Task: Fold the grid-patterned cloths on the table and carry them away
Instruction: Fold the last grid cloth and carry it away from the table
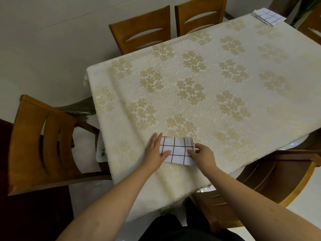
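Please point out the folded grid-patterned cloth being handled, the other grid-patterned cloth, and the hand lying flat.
Folded white black-grid cloth [177, 150], head view: its middle panel.
Second white grid-patterned cloth [268, 16], head view: top face, at the table's far corner.
Left hand [154, 152], head view: back of the hand.

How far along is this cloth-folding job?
Partly done. A grid cloth at the near edge is already folded small; the left hand lies flat on it while the right hand pinches its edge. Another folded grid cloth waits at the table's far corner. Both are yet to be carried away.
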### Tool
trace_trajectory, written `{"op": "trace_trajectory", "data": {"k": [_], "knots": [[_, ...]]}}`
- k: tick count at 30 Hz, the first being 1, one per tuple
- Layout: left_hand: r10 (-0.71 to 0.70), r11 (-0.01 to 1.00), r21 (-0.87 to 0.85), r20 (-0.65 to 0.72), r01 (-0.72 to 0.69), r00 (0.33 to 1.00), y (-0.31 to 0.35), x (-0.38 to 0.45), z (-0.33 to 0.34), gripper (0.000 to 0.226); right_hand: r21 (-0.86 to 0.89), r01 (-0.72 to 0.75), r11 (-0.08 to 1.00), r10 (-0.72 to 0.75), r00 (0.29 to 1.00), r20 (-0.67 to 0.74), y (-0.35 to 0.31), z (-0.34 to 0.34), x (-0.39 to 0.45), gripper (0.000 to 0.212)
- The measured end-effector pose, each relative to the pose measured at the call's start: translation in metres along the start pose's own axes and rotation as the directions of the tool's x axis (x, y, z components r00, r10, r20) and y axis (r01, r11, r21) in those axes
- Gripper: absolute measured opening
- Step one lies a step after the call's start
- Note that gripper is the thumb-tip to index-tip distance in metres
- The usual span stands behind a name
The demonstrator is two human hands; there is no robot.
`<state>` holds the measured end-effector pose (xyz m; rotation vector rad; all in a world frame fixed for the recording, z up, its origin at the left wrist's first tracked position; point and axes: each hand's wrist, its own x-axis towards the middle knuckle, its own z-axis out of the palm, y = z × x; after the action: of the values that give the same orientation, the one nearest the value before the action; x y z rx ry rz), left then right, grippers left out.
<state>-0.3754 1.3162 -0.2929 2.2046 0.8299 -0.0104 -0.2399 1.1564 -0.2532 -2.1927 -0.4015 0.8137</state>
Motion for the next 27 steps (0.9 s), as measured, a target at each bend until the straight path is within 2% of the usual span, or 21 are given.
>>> {"op": "trace_trajectory", "data": {"k": [2,3,6,8,12,14,20,23,27], "knots": [[-0.13,0.948,-0.301,-0.075,0.102,0.989,0.008,-0.004,-0.006,0.083,0.091,0.027,0.995,-0.028,1.0,0.003,-0.001,-0.006,-0.005,0.007],[-0.201,0.891,-0.427,-0.063,0.155,0.978,0.01,-0.006,-0.01,0.083,0.165,0.029,0.986,-0.03,1.0,0.004,-0.002,-0.009,-0.008,0.007],[-0.352,0.598,-0.745,0.089,0.297,0.932,0.01,-0.007,-0.022,0.072,0.419,0.003,0.908,-0.02,0.999,0.037,-0.007,-0.02,-0.018,0.009],[-0.372,0.483,-0.792,0.199,0.372,0.907,0.01,-0.007,-0.029,0.057,0.521,-0.026,0.853,-0.021,0.996,0.084,-0.011,-0.024,-0.024,0.012],[-0.255,0.291,-0.799,0.465,0.526,0.847,0.013,-0.01,-0.045,0.033,0.581,-0.089,0.809,0.019,0.992,0.126,-0.011,-0.025,-0.031,0.016],[-0.231,0.309,-0.781,0.491,0.542,0.84,0.014,-0.01,-0.05,0.03,0.597,-0.119,0.793,0.043,0.989,0.141,-0.009,-0.023,-0.034,0.021],[-0.218,0.466,-0.761,0.397,0.452,0.892,0.02,-0.01,-0.056,0.029,0.65,-0.275,0.708,0.109,0.952,0.285,-0.005,-0.018,-0.037,0.026],[-0.247,0.48,-0.758,0.366,0.441,0.897,0.018,-0.012,-0.063,0.022,0.627,-0.307,0.716,0.181,0.949,0.257,-0.005,-0.016,-0.037,0.02],[-0.255,0.596,-0.677,0.349,0.431,0.902,0.01,-0.015,-0.073,0.009,0.571,-0.254,0.78,0.199,0.967,0.159,-0.008,-0.018,-0.04,0.019]]}}
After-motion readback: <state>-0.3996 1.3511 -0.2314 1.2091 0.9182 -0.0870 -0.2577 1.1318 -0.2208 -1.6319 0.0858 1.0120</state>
